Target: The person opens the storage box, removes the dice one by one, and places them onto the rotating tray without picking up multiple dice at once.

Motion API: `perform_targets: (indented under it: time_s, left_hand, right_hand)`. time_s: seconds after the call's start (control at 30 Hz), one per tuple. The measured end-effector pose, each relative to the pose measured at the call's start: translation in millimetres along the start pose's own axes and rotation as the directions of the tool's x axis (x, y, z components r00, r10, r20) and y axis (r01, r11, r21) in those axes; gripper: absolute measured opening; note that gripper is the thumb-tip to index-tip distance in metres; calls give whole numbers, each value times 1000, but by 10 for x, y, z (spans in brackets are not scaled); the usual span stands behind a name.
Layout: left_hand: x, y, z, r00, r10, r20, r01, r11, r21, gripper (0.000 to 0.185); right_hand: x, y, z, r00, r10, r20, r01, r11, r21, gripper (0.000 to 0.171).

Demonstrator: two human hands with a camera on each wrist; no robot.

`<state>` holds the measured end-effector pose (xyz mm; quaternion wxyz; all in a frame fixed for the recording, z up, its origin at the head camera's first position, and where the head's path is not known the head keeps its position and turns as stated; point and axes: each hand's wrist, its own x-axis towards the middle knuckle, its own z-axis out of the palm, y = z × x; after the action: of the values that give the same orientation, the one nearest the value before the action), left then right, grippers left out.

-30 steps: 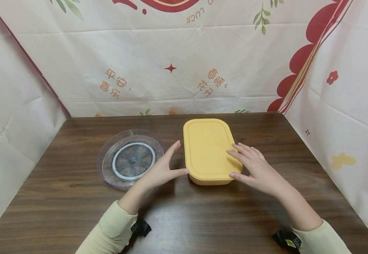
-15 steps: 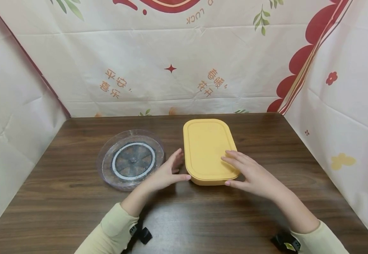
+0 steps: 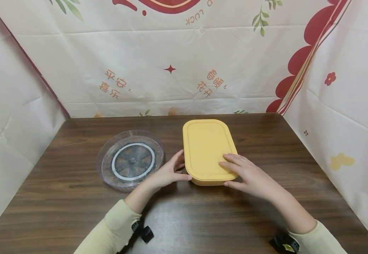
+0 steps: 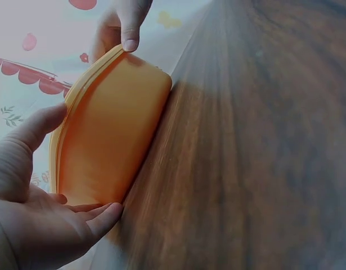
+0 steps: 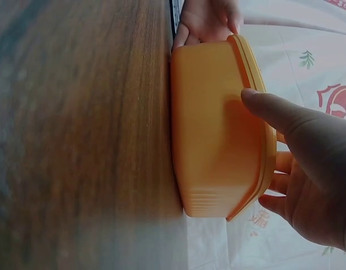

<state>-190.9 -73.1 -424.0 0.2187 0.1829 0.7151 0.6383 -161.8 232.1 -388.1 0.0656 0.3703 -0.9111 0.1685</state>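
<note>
A yellow lunch box (image 3: 207, 141) with its lid on sits on the brown table, right of centre. My left hand (image 3: 166, 174) holds its near left corner. In the left wrist view the left thumb (image 4: 48, 122) lies at the lid's rim (image 4: 77, 93), and the other fingers bend against the box's side low down. On the opposite corner my right hand (image 3: 250, 176) grips the lid edge. Its thumb (image 5: 274, 107) presses the rim from the front in the right wrist view, while the fingers lie over the lid's top, partly hidden.
Left of the box is a clear round plastic disc (image 3: 133, 160) with a white ring and dark centre, close to the left hand. The wooden table (image 3: 184, 218) ends at a patterned white cloth (image 3: 184, 46) behind and at both sides. Black devices sit on both wrists.
The right hand has slid left and toward me onto the box's near right corner, which has shifted slightly left. The left hand's fingers have drawn in against the box's left side.
</note>
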Motion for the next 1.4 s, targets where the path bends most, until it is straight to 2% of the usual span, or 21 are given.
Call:
perform_targets:
  time_s: [0.53,1.4]
  left_hand:
    - [19,-13,-5,999,28,35,-28,1000,-8,102]
    - [33,0,-4,1000,5,17,-5,1000,0,102]
  right_hand:
    - [-12,-8,-16,1000,-27,1,27,1000,-13,60]
    - [-12,-47,-52,999,-41,-10,41,997,-62,55]
